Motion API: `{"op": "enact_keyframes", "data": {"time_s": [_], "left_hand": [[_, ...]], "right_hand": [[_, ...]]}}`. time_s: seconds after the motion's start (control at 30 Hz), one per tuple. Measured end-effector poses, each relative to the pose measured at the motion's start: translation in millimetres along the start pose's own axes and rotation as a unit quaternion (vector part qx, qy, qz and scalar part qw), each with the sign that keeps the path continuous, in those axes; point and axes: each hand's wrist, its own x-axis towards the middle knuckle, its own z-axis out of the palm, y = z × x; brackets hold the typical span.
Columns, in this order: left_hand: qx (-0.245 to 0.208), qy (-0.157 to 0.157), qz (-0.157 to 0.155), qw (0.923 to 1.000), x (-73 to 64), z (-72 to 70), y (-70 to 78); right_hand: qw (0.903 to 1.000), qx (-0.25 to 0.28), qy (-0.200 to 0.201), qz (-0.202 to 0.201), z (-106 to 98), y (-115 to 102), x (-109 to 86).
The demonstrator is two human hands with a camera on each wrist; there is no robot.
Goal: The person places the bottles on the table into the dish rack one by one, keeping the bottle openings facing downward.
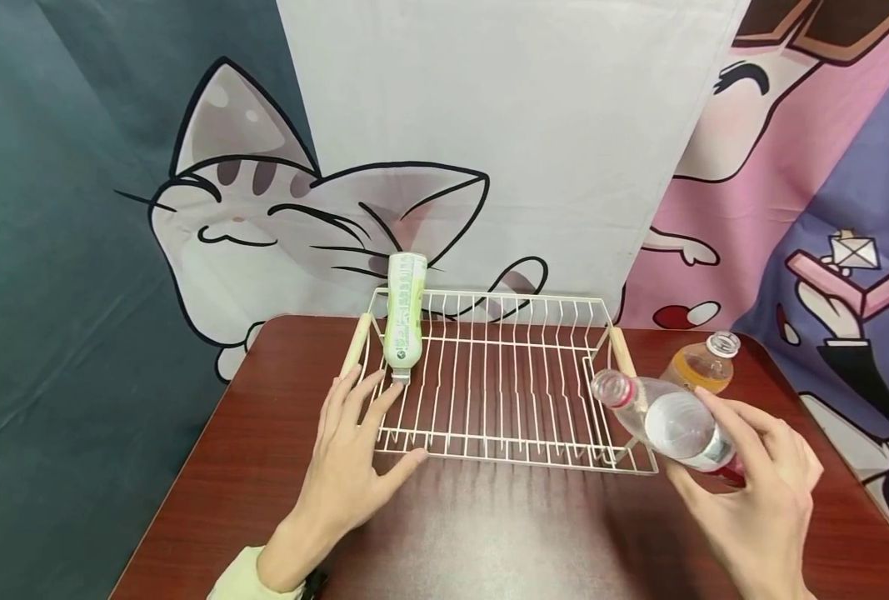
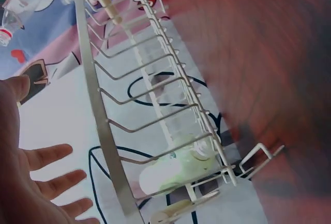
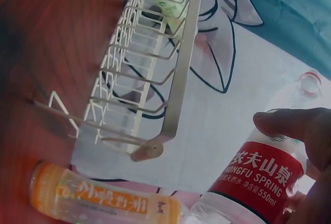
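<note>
My right hand (image 1: 762,483) grips a clear plastic water bottle (image 3: 258,177) with a red label and a red ring at its uncapped neck. In the head view this bottle is tilted, its neck pointing left over the right end of a white wire dish rack (image 1: 515,437). My left hand (image 1: 354,454) has its fingers spread and holds nothing; its fingertips reach the rack's front left corner. Inside the rack's left end rests a pale green bottle (image 1: 405,312), its narrow neck toward the front, close to those fingertips.
Right of the rack stands a bottle with an orange label (image 3: 111,195), partly behind the water bottle in the head view. Wooden handles (image 1: 622,352) top the rack's ends. A cartoon-printed cloth (image 1: 519,108) hangs behind the reddish-brown table (image 1: 489,533).
</note>
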Motion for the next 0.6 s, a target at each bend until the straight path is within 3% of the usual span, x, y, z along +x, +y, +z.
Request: {"op": "enact_keyframes", "data": {"time_s": [0.4, 0.6], "left_hand": [[-0.051, -0.007, 0.06, 0.9968, 7.9, -4.0, 24.2], [-0.077, -0.019, 0.082, 0.9934, 11.4, -6.2, 39.1]], "right_hand": [[0.9881, -0.027, -0.055, -0.141, 12, -18, 4.2], [0.9813, -0.026, -0.078, -0.174, 21, -28, 1.1]]}}
